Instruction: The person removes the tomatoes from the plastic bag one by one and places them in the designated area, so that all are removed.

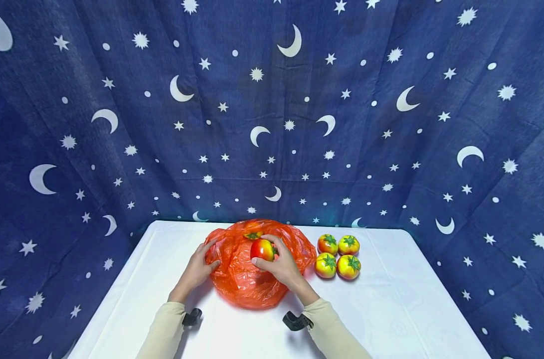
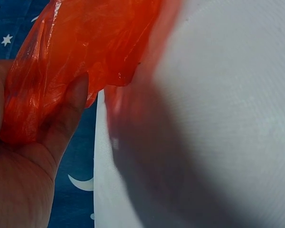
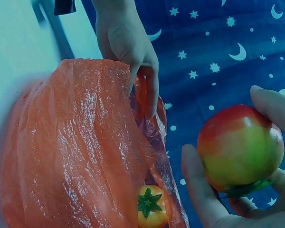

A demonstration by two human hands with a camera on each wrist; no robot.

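A crinkled red plastic bag (image 1: 249, 284) lies on the table with its mouth spread. At its left edge my left hand (image 1: 199, 264) holds the thin film between thumb and fingers; the left wrist view shows the thumb (image 2: 69, 111) against the red plastic. Above the bag my right hand (image 1: 281, 263) grips a shiny red-and-yellow tomato (image 1: 262, 250), its green leafy top turned towards the palm. In the right wrist view, fingers and thumb stand around that tomato (image 3: 241, 148). Another tomato (image 3: 151, 209) with a green star-shaped top shows inside the bag's opening.
Several more tomatoes (image 1: 348, 267) stand grouped to the right of the bag, leafy tops up. The table (image 1: 397, 309) has a white cover. Behind it hangs a dark blue curtain (image 1: 236, 124) with moons and stars. Black bands (image 1: 297, 321) sit near both wrists.
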